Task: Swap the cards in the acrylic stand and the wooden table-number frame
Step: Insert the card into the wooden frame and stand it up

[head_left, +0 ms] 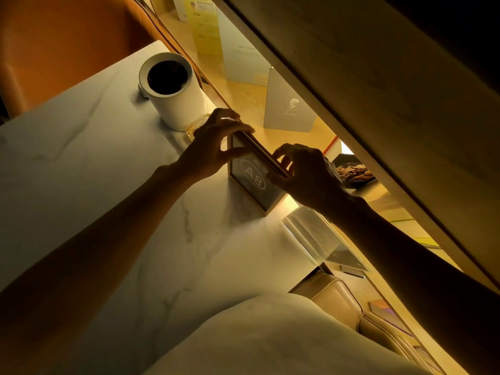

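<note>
The wooden table-number frame (251, 185) stands upright on the white marble table (108, 185), showing a dark card marked "A8" in a white oval. My left hand (216, 142) grips the frame's top edge at its far end. My right hand (303, 171) pinches the top edge at its near end, fingers closed on what looks like the card's upper edge. The clear acrylic stand (322, 239) sits just right of the frame, under my right forearm; what it holds is hard to make out.
A white cylindrical device (173, 90) with a dark round opening stands left of the frame. A lit shelf behind the table holds a grey card (289, 104), pamphlets (205, 25) and a dark booklet (351, 171). An orange chair (67, 44) is at top left, a cream seat (338, 301) at lower right.
</note>
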